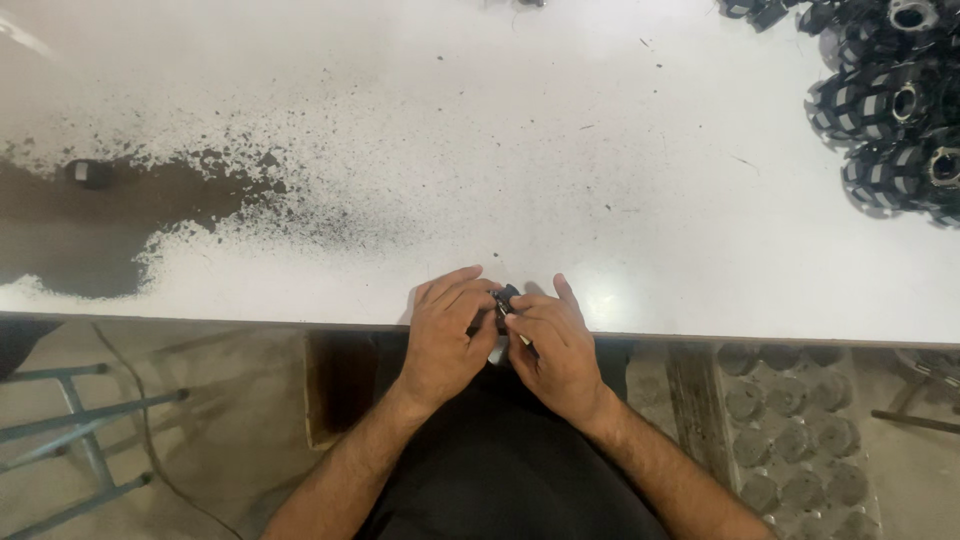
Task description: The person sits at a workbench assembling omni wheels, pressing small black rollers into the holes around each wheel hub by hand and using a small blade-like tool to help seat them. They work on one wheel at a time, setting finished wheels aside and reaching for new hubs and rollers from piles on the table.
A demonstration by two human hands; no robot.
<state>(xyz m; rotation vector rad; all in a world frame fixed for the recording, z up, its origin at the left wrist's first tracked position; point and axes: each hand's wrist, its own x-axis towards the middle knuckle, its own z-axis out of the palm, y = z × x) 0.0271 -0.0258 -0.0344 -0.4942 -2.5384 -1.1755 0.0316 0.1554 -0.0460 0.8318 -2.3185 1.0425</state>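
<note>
A small black part [505, 297] sits at the table's [520, 150] near edge, at six o'clock, pinched between both hands. Left hand [447, 335] grip closed on it; right hand [555, 345] grip likewise. At two o'clock, well apart, lies a pile of black finned rotors [890, 100]. At nine o'clock, a dark worn patch [70, 225].

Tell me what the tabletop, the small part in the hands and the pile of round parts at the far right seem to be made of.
Tabletop: smooth white laminate or painted board, worn through to dark brown at the left. Small part pinched between left hand and right hand: black, probably plastic or metal; too small to tell. Round parts: black ribbed bodies with shiny centres, likely plastic around metal.
</note>
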